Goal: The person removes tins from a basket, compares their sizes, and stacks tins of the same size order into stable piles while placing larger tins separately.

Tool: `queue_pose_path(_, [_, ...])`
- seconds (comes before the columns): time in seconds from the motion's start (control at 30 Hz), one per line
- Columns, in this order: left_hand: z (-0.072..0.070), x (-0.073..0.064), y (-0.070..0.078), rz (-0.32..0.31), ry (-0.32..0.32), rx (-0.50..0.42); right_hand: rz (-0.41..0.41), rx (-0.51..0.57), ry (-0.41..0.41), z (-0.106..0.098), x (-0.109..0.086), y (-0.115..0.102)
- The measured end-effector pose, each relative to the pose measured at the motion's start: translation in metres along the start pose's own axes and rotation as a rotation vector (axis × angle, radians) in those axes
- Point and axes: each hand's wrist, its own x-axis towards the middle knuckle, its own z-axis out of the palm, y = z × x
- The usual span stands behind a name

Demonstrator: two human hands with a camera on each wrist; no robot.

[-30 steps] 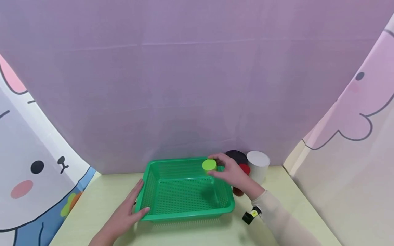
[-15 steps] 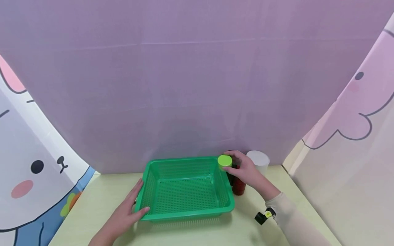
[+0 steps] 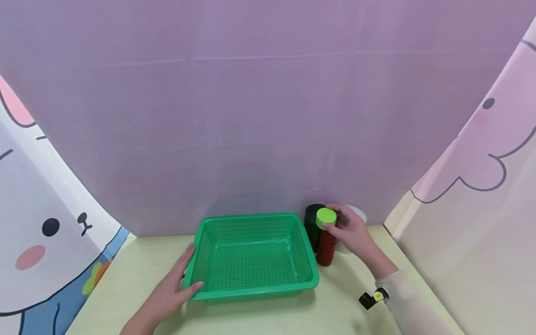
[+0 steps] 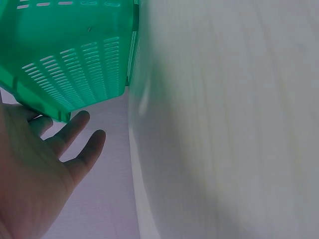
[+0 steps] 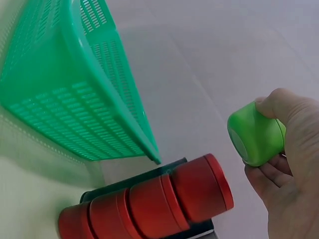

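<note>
A green plastic basket (image 3: 251, 294) sits on the table, its holed floor and walls visible. Against its left rim rests my left hand (image 3: 170, 289), thumb over the front corner and the other fingers fairly straight along the outside. In the left wrist view, that hand (image 4: 42, 164) lies at the basket's rim with fingers spread. My right hand (image 3: 351, 232) pinches a small lime-green round container (image 5: 254, 133) between thumb and fingertips. It is held just above the top of a stack of red cylindrical containers (image 5: 154, 201), apart from it in the right wrist view.
A black cylinder (image 3: 311, 228) stands behind the red stack, to the right of the basket. Farther right, a white cylinder (image 3: 358, 213) is mostly hidden by my right hand. A purple cloth backdrop (image 3: 268, 139) rises behind the table (image 3: 150, 253).
My right hand has carried the lime-green container rightward, from over the basket's back right corner to above the red stack. The left hand and the basket stay in place.
</note>
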Motion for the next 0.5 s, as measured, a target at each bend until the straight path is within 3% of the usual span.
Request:
queue_pose_path(0.33, [0.000,0.000,0.000,-0.002,-0.001,0.006,-0.064,0.014,0.033,-0.006,-0.006,0.012])
queue_pose_path(0.5, [0.001,0.000,0.000,-0.010,-0.003,0.011,-0.050,0.010,0.051,-0.009,-0.010,0.015])
